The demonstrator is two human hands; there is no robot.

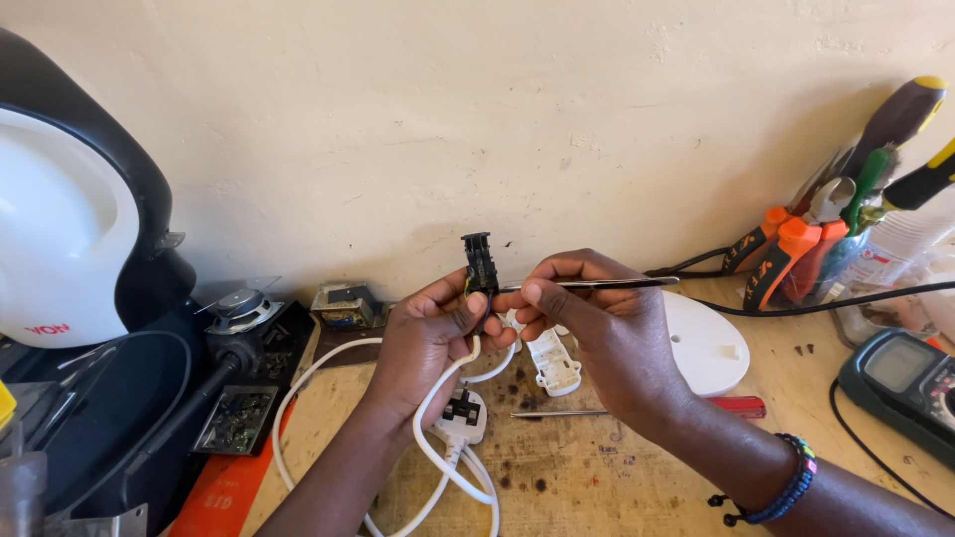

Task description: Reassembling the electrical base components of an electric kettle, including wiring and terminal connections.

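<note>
A cream plastered wall fills the upper half of the frame, and below it runs a scuffed wooden counter [597,467] crowded with repair gear. At centre frame we see the left hand [433,338] with its fingers closed around a small black connector block [478,264], held upright above the counter, with a white cable [438,438] running down from it in loops. The right hand [597,328] comes in from the lower right, a beaded bracelet [786,487] at its wrist; its fingers pinch a thin metal tool [617,284] (tweezers or a slim probe, we cannot tell which) that lies level, its near end meeting the connector block.

Below the hands, on the counter, lies a white plug [464,416] opened to show its insides, with a white plug cover [553,363] just beside it and a red-handled screwdriver [696,407] to the right. A round white plate [708,343] sits behind the right hand. At the far right we see a multimeter [900,383], and above it a clear jar of tools [846,234] with orange-handled pliers. In the upper left stands a black-and-white appliance [70,229], with a small speaker [242,306] and a circuit board [237,418] near its base.
</note>
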